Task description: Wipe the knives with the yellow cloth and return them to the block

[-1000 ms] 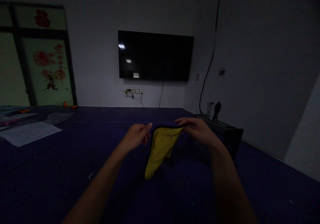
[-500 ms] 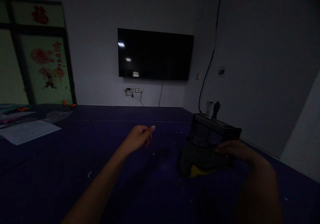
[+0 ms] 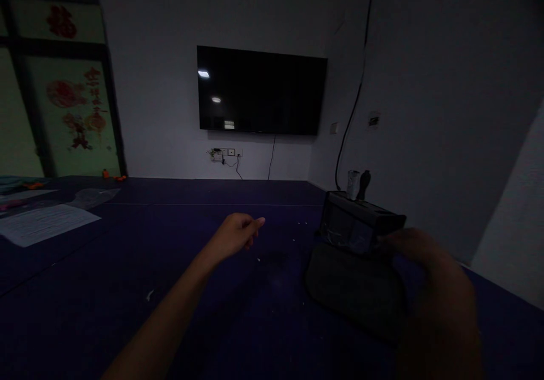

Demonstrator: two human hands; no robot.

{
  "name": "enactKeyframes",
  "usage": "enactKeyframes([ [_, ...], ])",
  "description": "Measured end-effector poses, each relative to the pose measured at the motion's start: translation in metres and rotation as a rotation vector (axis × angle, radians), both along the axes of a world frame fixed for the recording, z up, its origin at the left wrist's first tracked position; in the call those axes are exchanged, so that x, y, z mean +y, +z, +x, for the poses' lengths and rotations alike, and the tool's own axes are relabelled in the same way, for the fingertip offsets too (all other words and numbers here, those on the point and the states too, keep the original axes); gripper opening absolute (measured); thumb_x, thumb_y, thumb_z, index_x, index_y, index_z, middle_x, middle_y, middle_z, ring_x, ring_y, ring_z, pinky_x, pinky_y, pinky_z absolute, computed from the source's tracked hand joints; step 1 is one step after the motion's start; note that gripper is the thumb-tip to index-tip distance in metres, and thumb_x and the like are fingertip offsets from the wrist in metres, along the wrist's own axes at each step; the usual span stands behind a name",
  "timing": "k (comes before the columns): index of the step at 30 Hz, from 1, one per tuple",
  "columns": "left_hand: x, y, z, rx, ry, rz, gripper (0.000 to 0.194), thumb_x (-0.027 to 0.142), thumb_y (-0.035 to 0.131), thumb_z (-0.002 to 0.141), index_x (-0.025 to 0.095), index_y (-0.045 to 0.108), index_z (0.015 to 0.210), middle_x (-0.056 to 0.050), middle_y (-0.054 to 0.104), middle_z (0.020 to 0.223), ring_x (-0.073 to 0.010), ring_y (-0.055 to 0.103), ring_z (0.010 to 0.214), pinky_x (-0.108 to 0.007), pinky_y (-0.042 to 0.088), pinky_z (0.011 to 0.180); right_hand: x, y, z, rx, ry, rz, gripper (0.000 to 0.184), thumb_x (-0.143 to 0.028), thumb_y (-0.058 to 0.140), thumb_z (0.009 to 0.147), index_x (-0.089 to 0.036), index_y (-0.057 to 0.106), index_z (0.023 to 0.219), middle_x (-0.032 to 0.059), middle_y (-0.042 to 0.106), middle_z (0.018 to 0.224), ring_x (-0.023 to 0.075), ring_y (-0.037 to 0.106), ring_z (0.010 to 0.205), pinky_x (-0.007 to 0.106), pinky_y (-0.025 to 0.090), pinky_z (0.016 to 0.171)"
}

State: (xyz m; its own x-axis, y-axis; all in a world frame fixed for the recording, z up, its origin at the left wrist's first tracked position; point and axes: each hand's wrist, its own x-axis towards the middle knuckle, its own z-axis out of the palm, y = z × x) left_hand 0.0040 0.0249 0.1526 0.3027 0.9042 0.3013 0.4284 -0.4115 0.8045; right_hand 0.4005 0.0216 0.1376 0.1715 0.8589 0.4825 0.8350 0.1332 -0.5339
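Observation:
A cloth [image 3: 355,284] lies spread on the dark blue tabletop [image 3: 238,323], at the right. Its dark grey face is up and its edging is black. Just above the cloth's far right part is my right hand [image 3: 419,250], smeared by motion. Whether its fingertips still touch the cloth I cannot tell. My left hand [image 3: 238,234] hovers over the middle of the table. Its fingers are curled in with the thumb against them, and nothing shows between them.
Behind the cloth stands a black box with clear sides [image 3: 346,230], a silvery cylinder [image 3: 353,184] and a dark handle-like object [image 3: 364,184] on top. Printed paper [image 3: 49,224] and clear plastic [image 3: 94,197] lie at the left. Small white scraps dot the tabletop.
My right hand has carried the cloth rightward, away from my left hand. The cloth turned from its yellow face to its grey one and now lies flat before the box. My left hand barely moved.

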Motion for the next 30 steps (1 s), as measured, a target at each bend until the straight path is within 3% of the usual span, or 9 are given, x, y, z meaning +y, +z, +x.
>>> enactKeyframes([
  [2,0.000,0.000,0.000,0.045,0.025,0.056,0.046,0.057,0.047,0.076,0.017,0.052,0.053,0.005,0.040,0.042,-0.0080,0.037,0.039,-0.021,0.027,0.044,-0.008,0.019,-0.019,0.008,-0.021,-0.075,0.029,-0.043,0.061,0.069,-0.021,0.065,0.051,0.0094,0.065,0.055,0.0228,0.059,0.048,0.033,0.042,0.046],
  [4,0.000,0.000,0.000,0.080,0.042,0.099,0.049,0.058,0.047,0.076,0.017,0.049,0.048,0.006,0.032,0.039,-0.0066,0.029,0.038,-0.022,0.022,0.042,-0.017,0.035,-0.051,-0.004,0.041,-0.112,0.038,-0.052,0.053,0.074,-0.019,0.069,0.063,0.0091,0.067,0.063,0.0228,0.061,0.056,0.033,0.044,0.051],
  [7,-0.001,0.000,0.000,0.095,0.050,0.113,0.054,0.060,0.046,0.075,0.018,0.043,0.042,0.007,0.028,0.037,-0.0061,0.026,0.037,-0.022,0.020,0.042,-0.026,0.049,-0.111,0.032,0.349,-0.153,0.039,-0.051,0.049,0.078,-0.017,0.068,0.077,0.0069,0.070,0.076,0.0212,0.064,0.072,0.031,0.047,0.065],
  [11,-0.004,0.001,0.001,0.103,-0.008,0.092,0.055,0.064,0.045,0.074,0.018,0.041,0.044,0.007,0.029,0.040,-0.0062,0.027,0.038,-0.022,0.019,0.042,-0.020,0.047,-0.176,-0.014,0.690,-0.269,0.033,-0.042,0.050,0.082,-0.015,0.066,0.090,0.0062,0.069,0.085,0.0185,0.062,0.079,0.029,0.046,0.072],
  [14,-0.006,0.002,0.001,0.131,-0.121,0.108,0.052,0.062,0.045,0.076,0.016,0.051,0.053,0.006,0.033,0.046,-0.0066,0.030,0.043,-0.021,0.020,0.042,-0.010,0.039,-0.204,-0.089,0.838,-0.293,0.027,-0.035,0.054,0.080,-0.015,0.066,0.094,0.0044,0.068,0.084,0.0165,0.060,0.075,0.027,0.044,0.068],
  [18,-0.007,0.001,0.001,0.133,-0.269,0.078,0.044,0.056,0.047,0.078,0.015,0.054,0.064,0.004,0.043,0.054,-0.0073,0.039,0.048,-0.019,0.026,0.044,-0.002,0.032,-0.224,-0.182,0.887,-0.267,0.016,-0.022,0.057,0.075,-0.013,0.066,0.084,0.0027,0.066,0.078,0.0149,0.058,0.069,0.024,0.041,0.061],
  [21,-0.007,-0.001,0.001,0.148,-0.313,0.017,0.041,0.054,0.045,0.080,0.016,0.053,0.066,0.004,0.047,0.054,-0.0085,0.044,0.047,-0.020,0.031,0.044,-0.001,0.030,-0.229,-0.185,0.915,-0.258,0.017,-0.015,0.054,0.074,-0.014,0.068,0.085,0.0027,0.068,0.080,0.0150,0.059,0.071,0.023,0.042,0.063],
  [30,-0.005,0.000,0.001,0.167,-0.231,0.054,0.050,0.061,0.039,0.079,0.018,0.047,0.056,0.004,0.045,0.046,-0.0092,0.044,0.042,-0.021,0.030,0.042,0.006,0.025,-0.232,-0.153,0.929,-0.242,0.018,-0.016,0.050,0.077,-0.014,0.068,0.080,0.0020,0.067,0.079,0.0145,0.058,0.070,0.023,0.041,0.062],
])
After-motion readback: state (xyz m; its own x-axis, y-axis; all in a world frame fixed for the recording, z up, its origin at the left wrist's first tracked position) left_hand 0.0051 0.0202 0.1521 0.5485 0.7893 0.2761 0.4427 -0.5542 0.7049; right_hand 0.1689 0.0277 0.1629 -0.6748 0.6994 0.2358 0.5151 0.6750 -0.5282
